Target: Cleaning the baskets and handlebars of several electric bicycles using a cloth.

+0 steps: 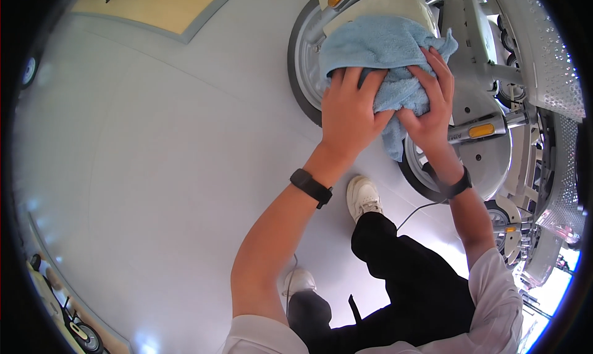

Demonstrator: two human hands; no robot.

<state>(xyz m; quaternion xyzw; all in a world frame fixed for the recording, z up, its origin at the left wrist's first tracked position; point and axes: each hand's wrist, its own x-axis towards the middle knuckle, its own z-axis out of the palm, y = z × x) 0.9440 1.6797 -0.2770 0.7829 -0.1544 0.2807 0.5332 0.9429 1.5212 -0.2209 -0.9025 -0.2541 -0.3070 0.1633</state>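
Note:
A light blue towel (389,48) lies bunched over the cream front fender (404,5) of a scooter. My left hand (352,110) grips its lower left part, with the fingertips tucked under a fold. A small dark patch shows between those fingers; I cannot make out what it is. On the right side, my right hand (432,104) curls its fingers over the towel, thumb near the left thumb. One corner of the cloth hangs down between my wrists. Below and left of the towel is the scooter's wheel (302,58), black-tyred with a grey rim.
A second wheel (415,169) stands close to my right wrist, beside a grey lever with an orange reflector (482,130). More scooters line the right side, near a perforated metal panel (553,58). A yellow floor platform (148,8) is at the far left. A thin cable runs by my legs.

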